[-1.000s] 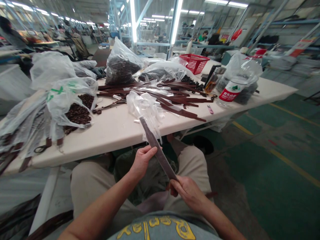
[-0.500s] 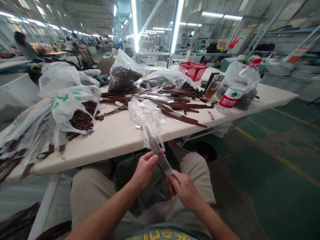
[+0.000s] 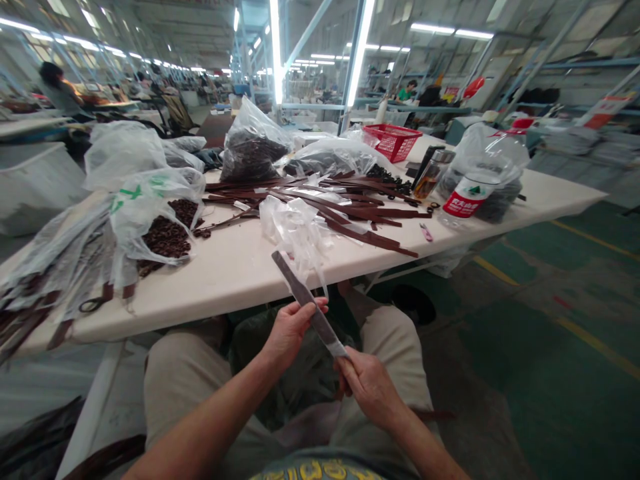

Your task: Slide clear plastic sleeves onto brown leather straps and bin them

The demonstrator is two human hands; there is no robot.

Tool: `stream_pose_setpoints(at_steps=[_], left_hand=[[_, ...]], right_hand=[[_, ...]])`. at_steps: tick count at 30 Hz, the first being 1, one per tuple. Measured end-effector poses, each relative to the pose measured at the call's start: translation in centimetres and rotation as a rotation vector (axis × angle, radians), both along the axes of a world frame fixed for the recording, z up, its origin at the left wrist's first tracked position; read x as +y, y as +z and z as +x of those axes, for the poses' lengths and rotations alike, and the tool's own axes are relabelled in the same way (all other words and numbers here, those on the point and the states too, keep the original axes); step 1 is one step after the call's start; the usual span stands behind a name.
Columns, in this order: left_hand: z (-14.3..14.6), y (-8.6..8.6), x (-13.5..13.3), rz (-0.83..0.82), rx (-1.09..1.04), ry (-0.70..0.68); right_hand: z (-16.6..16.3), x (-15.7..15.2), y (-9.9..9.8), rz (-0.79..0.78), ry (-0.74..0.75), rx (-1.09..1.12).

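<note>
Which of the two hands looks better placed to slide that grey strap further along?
Probably the left hand: it pinches the grey strap midway, loosely enough to slide. The right hand clamps its lower end as an anchor.

Strap's lower end hidden inside right hand; bundled straps at tabletop's left edge cut off by frame.
</note>
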State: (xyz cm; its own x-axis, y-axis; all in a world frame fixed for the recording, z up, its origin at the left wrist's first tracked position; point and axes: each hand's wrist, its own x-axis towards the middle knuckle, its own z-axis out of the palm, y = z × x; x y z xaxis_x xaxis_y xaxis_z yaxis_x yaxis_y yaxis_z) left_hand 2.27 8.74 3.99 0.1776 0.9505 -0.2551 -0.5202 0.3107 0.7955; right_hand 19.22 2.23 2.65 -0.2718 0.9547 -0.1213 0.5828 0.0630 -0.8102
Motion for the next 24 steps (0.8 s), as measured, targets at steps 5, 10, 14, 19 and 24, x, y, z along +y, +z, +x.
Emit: stream_pose_setpoints(at_steps=[5,10,14,19,24], left_hand=[[0.7,-0.5,-1.1,0.033,0.055,-0.177],[-0.7,0.2,0.9,0.038,-0.037,0.09],[-0.1,-0.3,-0.1,0.02,0.039,-0.06],[-0.2,-0.2,-0.4,0.083,-0.008,-0.06],[-1.0,-0.1,1.0,0.059,-0.039,0.04]], right_hand=[[0.3,0.5,0.1,0.067,-0.048,-0.007],[0.2,0.1,-0.1,0.023,0.01,-0.046],[0.0,0.5,-0.1,0.067,-0.033,-0.043],[0.3,0.7,-0.1,0.076,-0.032,-0.051],[0.2,0.4,-0.1,0.025,-0.016,-0.044]])
